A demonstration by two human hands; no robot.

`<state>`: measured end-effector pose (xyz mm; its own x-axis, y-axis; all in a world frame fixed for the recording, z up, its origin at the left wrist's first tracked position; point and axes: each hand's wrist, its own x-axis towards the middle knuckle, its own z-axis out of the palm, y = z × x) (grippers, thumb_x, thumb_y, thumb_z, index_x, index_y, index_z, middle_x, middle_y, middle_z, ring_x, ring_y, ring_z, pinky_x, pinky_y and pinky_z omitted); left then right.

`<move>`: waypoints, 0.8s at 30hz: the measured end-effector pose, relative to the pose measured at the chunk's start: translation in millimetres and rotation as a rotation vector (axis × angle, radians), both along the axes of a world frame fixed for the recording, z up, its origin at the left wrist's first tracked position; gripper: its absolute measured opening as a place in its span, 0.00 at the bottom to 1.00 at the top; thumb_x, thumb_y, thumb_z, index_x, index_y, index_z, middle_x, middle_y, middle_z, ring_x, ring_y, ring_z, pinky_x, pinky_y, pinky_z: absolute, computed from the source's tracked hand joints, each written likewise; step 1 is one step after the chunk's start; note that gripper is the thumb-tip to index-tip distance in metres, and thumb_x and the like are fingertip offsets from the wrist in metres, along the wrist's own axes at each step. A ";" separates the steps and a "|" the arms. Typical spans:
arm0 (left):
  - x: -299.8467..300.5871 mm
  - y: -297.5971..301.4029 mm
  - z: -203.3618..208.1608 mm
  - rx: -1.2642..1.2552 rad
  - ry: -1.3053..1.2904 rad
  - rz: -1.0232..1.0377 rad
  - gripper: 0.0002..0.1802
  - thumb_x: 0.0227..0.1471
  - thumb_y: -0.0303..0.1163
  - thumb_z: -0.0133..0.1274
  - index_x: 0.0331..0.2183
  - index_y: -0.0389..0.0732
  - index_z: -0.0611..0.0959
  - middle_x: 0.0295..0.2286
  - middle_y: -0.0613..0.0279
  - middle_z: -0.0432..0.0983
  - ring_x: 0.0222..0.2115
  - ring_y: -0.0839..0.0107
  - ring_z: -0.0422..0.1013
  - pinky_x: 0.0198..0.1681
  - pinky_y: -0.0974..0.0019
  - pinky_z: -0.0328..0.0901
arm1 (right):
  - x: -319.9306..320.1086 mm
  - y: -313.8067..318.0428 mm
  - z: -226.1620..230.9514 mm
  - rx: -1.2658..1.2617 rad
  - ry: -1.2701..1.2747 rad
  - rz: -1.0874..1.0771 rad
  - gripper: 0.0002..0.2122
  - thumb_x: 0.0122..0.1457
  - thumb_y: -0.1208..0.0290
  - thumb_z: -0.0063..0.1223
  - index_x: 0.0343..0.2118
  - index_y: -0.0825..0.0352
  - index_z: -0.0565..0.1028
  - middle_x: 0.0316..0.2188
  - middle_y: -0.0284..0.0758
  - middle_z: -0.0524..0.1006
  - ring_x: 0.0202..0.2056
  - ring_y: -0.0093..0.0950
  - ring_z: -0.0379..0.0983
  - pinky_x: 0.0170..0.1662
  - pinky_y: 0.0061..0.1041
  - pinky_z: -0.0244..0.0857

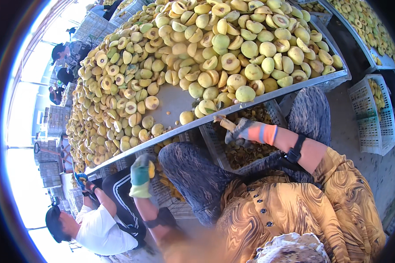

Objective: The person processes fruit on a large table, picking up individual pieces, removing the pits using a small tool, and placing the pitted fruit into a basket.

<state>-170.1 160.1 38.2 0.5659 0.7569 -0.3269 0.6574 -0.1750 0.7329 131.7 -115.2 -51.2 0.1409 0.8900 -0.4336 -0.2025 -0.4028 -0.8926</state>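
Observation:
A metal-edged table [294,87] bears a big heap of yellow-green peaches [232,61], many halved with brown centres showing. My left hand [140,176], in a green and pale yellow glove, is closed round a yellow peach half [151,169] beside my knee, apart from the table. My right hand [245,131], in a grey and orange glove, is just below the table's near edge. It grips a short tool with a tan, wooden-looking handle [226,124]; the tool's working end is hard to make out. A loose peach [186,117] lies at the table edge between my hands.
Below the table, one crate [219,151] holds dark scraps and another crate [184,208] holds yellow pieces. A white crate [373,118] stands at right. A co-worker in a white shirt [103,234] sits at left, with more people and stacked crates [52,122] farther off.

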 end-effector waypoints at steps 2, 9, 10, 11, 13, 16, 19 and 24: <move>4.6 3.9 -15.1 0.537 0.577 -0.320 0.13 0.53 0.39 0.48 0.29 0.39 0.80 0.25 0.52 0.77 0.28 0.56 0.74 0.34 0.61 0.68 | -0.2 3.9 -6.7 -0.276 0.007 0.007 0.11 0.50 0.62 0.62 0.21 0.63 0.76 0.15 0.28 0.72 0.16 0.22 0.66 0.21 0.23 0.59; 24.3 31.7 -29.4 0.897 0.373 -0.373 0.20 0.48 0.51 0.54 0.27 0.42 0.79 0.27 0.48 0.75 0.32 0.49 0.73 0.36 0.52 0.66 | -5.8 -3.5 -15.8 -0.159 -0.357 -0.004 0.18 0.47 0.58 0.62 0.25 0.73 0.76 0.17 0.40 0.74 0.21 0.29 0.69 0.29 0.29 0.64; 47.6 36.0 -19.8 0.892 0.326 -0.339 0.20 0.49 0.50 0.54 0.26 0.41 0.78 0.26 0.48 0.75 0.31 0.50 0.73 0.35 0.51 0.66 | -4.9 -1.7 -14.2 -0.186 -0.390 0.075 0.18 0.50 0.58 0.57 0.35 0.71 0.77 0.27 0.45 0.79 0.31 0.38 0.75 0.38 0.31 0.66; 76.9 36.2 -6.6 0.889 0.274 -0.307 0.19 0.50 0.48 0.53 0.25 0.41 0.77 0.26 0.48 0.75 0.30 0.51 0.73 0.34 0.51 0.65 | -5.7 0.1 -12.4 -0.182 -0.395 0.077 0.18 0.50 0.58 0.57 0.35 0.71 0.77 0.27 0.45 0.79 0.31 0.38 0.75 0.38 0.31 0.66; 134.7 32.3 20.3 0.774 0.257 -0.273 0.18 0.50 0.49 0.53 0.31 0.43 0.79 0.31 0.50 0.77 0.34 0.52 0.73 0.38 0.53 0.66 | -9.0 -3.5 -7.8 -0.049 -0.540 0.123 0.19 0.49 0.58 0.57 0.34 0.72 0.77 0.27 0.48 0.78 0.31 0.39 0.74 0.39 0.32 0.66; 196.8 61.9 -0.1 0.822 0.423 -0.267 0.27 0.47 0.50 0.54 0.44 0.42 0.77 0.46 0.49 0.73 0.45 0.52 0.71 0.48 0.56 0.65 | -12.3 -0.6 -12.8 -0.025 -0.477 0.125 0.18 0.48 0.59 0.58 0.33 0.71 0.77 0.26 0.47 0.77 0.30 0.38 0.74 0.38 0.31 0.66; 208.4 107.2 -44.5 0.782 0.653 -0.267 0.31 0.46 0.46 0.56 0.48 0.37 0.74 0.51 0.42 0.67 0.48 0.50 0.69 0.51 0.56 0.65 | -12.2 8.6 3.2 -0.022 -0.425 0.120 0.16 0.48 0.59 0.59 0.34 0.69 0.78 0.25 0.46 0.78 0.29 0.37 0.73 0.38 0.31 0.66; 239.3 91.8 -67.8 0.683 0.573 -0.319 0.29 0.44 0.41 0.54 0.47 0.36 0.75 0.48 0.42 0.70 0.48 0.53 0.70 0.49 0.58 0.66 | -12.5 1.0 -12.4 0.012 -0.352 0.075 0.16 0.48 0.60 0.59 0.36 0.68 0.78 0.26 0.43 0.78 0.30 0.33 0.74 0.39 0.30 0.65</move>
